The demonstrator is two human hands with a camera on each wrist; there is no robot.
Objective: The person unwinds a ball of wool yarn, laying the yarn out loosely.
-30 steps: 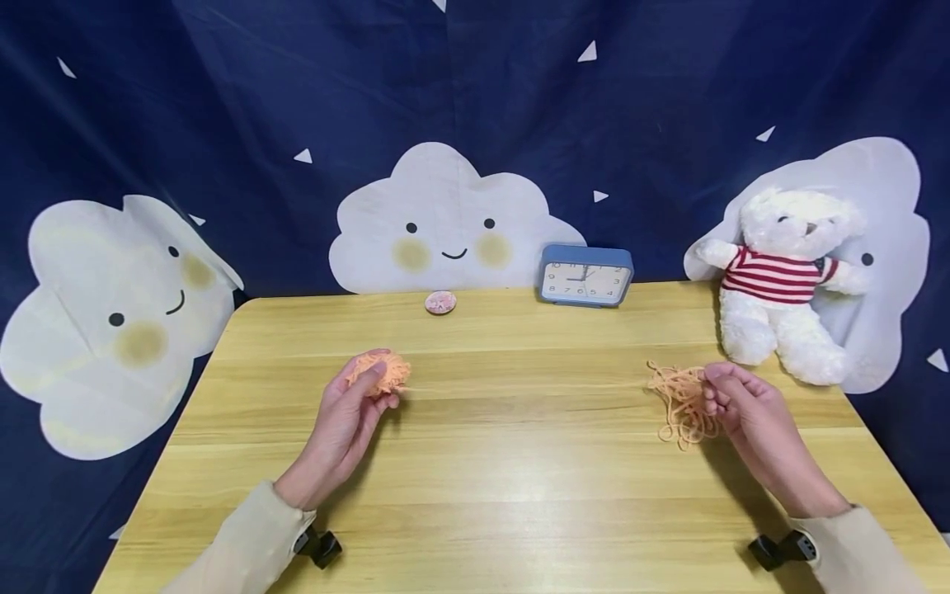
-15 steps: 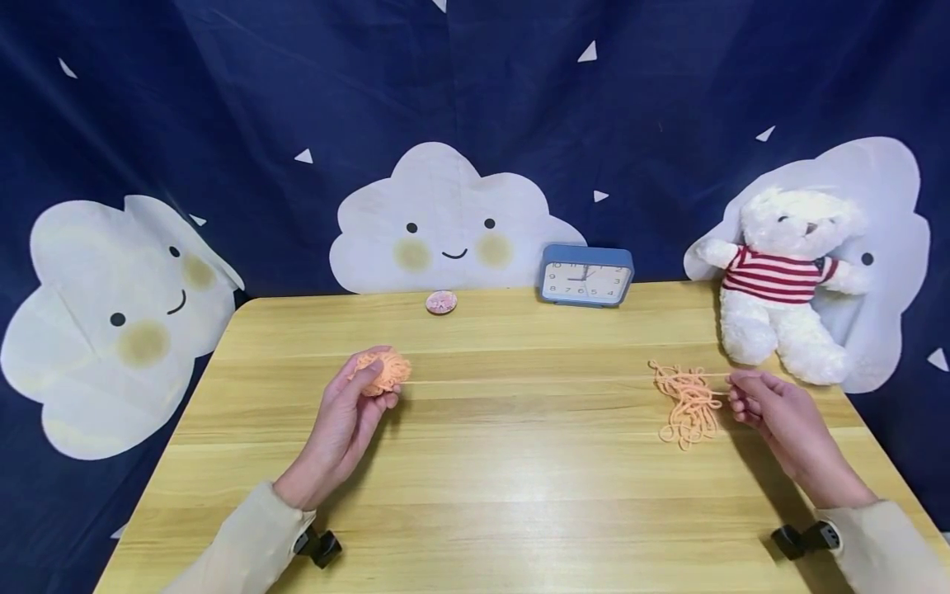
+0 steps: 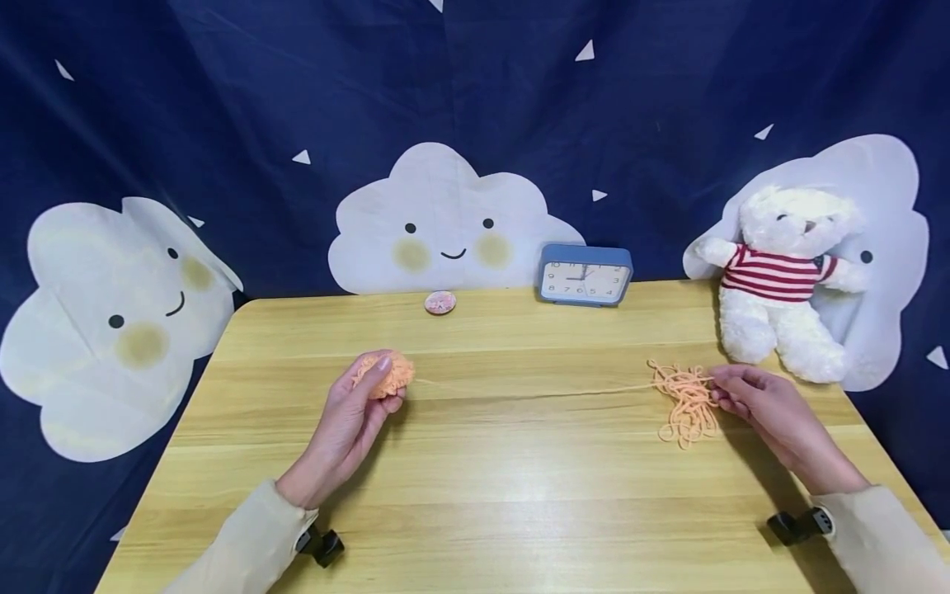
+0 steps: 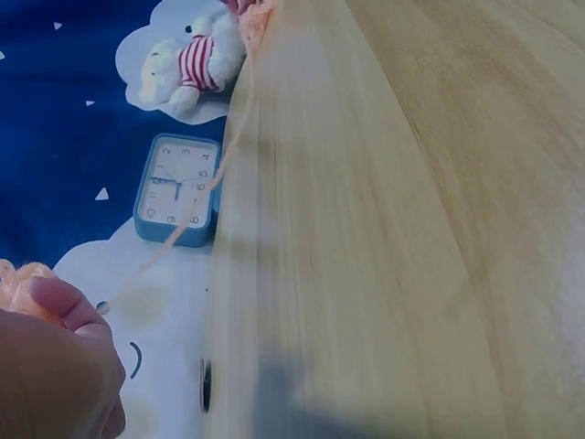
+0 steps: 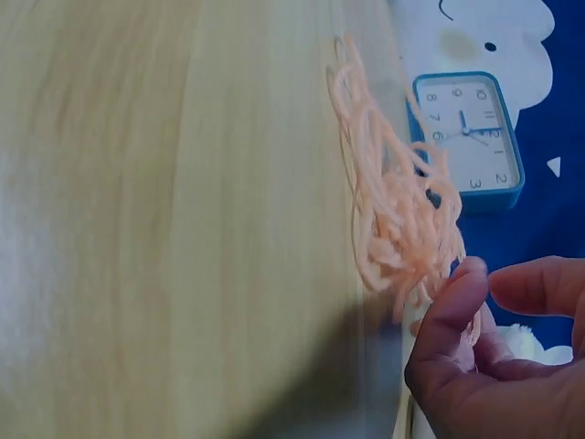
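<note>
My left hand (image 3: 345, 417) grips a ball of peach yarn (image 3: 398, 374), with the thumb across its top. In the left wrist view only part of the yarn ball (image 4: 16, 291) shows beside the thumb. A slack strand (image 3: 552, 395) stretches from the ball across the table to a loose tangle of yarn (image 3: 686, 404) on the right. At the tangle's right side, my right hand (image 3: 775, 421) holds a strand between curled fingers. The right wrist view shows the loops of the tangle (image 5: 393, 201) just beyond the fingertips; the held strand is partly hidden.
A blue clock (image 3: 585, 276) and a small pink oval object (image 3: 440, 303) stand at the back edge of the wooden table (image 3: 505, 511). A white teddy bear (image 3: 787, 280) in a striped shirt sits at the back right, before a dark blue cloud-printed curtain (image 3: 505, 82).
My right hand first moved right, pulling the strand taut, then came back left towards the tangle. The strand now sags. My left hand has tilted the yarn ball slightly.
</note>
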